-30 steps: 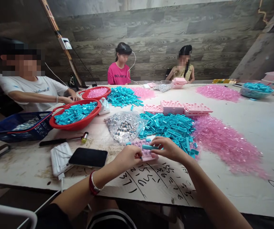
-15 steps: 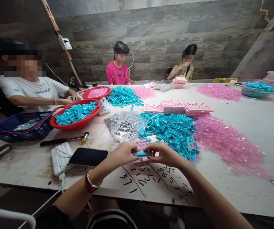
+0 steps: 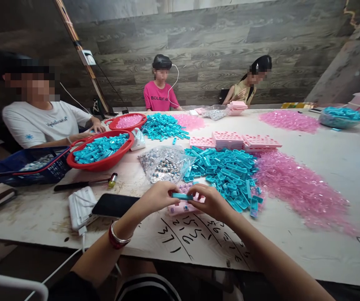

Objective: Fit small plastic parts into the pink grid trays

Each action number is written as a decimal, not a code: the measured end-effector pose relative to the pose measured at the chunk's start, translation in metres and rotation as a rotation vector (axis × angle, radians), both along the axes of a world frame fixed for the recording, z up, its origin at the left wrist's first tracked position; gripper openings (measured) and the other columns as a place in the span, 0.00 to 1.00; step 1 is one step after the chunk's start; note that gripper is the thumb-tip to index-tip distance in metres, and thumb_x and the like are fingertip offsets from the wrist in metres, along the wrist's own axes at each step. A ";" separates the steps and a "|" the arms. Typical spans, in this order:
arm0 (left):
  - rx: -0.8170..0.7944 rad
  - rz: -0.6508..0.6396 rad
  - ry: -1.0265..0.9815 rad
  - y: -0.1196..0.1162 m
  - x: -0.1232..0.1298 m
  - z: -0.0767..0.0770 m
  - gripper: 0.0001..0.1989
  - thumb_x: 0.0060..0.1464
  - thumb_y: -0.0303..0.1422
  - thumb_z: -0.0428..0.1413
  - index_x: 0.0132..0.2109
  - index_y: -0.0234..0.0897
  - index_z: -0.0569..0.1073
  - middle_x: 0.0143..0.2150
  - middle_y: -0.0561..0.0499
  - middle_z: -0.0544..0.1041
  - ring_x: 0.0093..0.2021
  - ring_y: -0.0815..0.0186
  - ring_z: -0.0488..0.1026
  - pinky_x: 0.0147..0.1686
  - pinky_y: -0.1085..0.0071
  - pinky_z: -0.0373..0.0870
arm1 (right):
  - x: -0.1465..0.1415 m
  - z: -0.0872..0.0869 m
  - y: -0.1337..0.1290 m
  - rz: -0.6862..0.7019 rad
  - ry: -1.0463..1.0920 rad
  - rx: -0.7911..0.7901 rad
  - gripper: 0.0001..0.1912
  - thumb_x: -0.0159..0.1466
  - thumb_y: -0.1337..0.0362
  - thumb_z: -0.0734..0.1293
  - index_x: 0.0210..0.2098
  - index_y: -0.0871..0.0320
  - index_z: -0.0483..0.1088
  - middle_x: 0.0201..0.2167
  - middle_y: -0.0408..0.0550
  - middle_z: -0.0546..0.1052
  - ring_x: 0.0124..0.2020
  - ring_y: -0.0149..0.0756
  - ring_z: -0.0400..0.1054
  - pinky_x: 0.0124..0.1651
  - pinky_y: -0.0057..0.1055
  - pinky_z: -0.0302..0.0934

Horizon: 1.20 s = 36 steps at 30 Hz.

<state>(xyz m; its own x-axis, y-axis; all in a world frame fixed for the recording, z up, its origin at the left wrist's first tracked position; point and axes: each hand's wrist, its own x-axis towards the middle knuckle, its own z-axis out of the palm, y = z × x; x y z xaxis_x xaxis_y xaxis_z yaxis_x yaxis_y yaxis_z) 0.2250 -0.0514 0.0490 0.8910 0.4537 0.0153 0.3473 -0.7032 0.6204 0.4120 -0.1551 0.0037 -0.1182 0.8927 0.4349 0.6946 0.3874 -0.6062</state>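
While we pinch one blue strip by its ends, fingertips of left hand and right hand drawn close upon it, it sits over a pink board toward the white surface's near edge. Black handwriting fills the space before that edge. Past the far edge, two co-workers sit before a grey wood-patterned wall.

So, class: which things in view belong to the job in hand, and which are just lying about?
Likely the job:
held blue piece
pink board near it
nearest blue pile
nearest pink pile
bagged small parts

Likely just lying about:
black phone
white cabled box
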 end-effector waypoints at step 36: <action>0.260 0.160 0.294 -0.011 0.009 -0.017 0.07 0.42 0.28 0.53 0.30 0.36 0.76 0.28 0.47 0.75 0.30 0.60 0.70 0.27 0.70 0.59 | 0.028 0.009 -0.001 -0.265 -0.039 0.071 0.06 0.61 0.62 0.63 0.35 0.58 0.69 0.33 0.48 0.74 0.33 0.34 0.68 0.31 0.30 0.64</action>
